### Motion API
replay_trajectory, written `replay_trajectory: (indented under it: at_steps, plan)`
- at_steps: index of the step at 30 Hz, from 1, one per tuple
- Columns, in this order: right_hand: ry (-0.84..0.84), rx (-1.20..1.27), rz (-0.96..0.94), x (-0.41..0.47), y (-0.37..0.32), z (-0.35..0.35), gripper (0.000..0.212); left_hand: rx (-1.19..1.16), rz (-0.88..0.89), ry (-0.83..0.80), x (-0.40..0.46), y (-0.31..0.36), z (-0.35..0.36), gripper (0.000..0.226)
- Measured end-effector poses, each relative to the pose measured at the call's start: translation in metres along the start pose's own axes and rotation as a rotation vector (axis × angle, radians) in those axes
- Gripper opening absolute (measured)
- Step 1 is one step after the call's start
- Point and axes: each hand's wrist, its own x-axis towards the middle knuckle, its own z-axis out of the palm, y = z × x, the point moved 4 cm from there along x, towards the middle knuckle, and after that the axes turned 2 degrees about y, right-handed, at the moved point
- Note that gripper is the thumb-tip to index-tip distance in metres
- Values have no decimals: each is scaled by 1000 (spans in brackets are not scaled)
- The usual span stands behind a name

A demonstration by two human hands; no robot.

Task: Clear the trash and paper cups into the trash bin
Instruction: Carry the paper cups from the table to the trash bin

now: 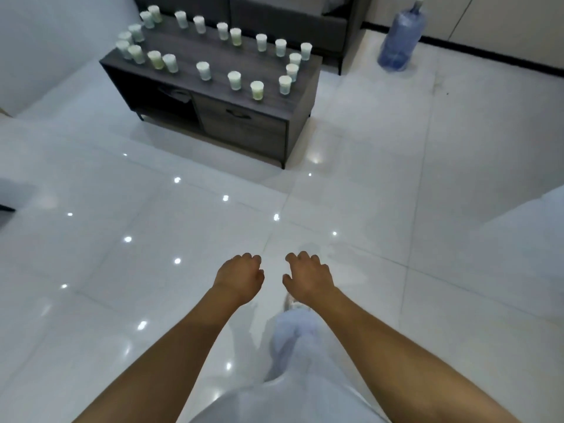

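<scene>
Several white and pale green paper cups (234, 80) stand upright all over the top of a low dark grey table (244, 129) at the upper left. My left hand (239, 277) and my right hand (308, 279) hang side by side above the white floor, well short of the table. The fingers of both hands are loosely curled and hold nothing. No trash bin is in view.
A blue water jug (399, 38) stands on the floor at the upper right. A dark grey sofa (274, 16) sits behind the table. The glossy white tiled floor (396, 178) lies between me and the table. My leg in light trousers (293, 346) shows below my hands.
</scene>
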Motion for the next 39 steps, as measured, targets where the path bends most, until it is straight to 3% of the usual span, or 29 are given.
replay_trajectory:
  at_steps: [13, 31, 39]
  plan:
    - [-22, -18, -86, 218, 24, -144, 45, -68, -145, 55, 210, -20, -112, 34]
    - [-4, 62, -40, 538, -75, -293, 46, -133, -180, 55, 506, -189, -270, 34]
    - [-71, 76, 3, 643, -75, -333, 50, -165, -163, -5, 616, -217, -310, 35]
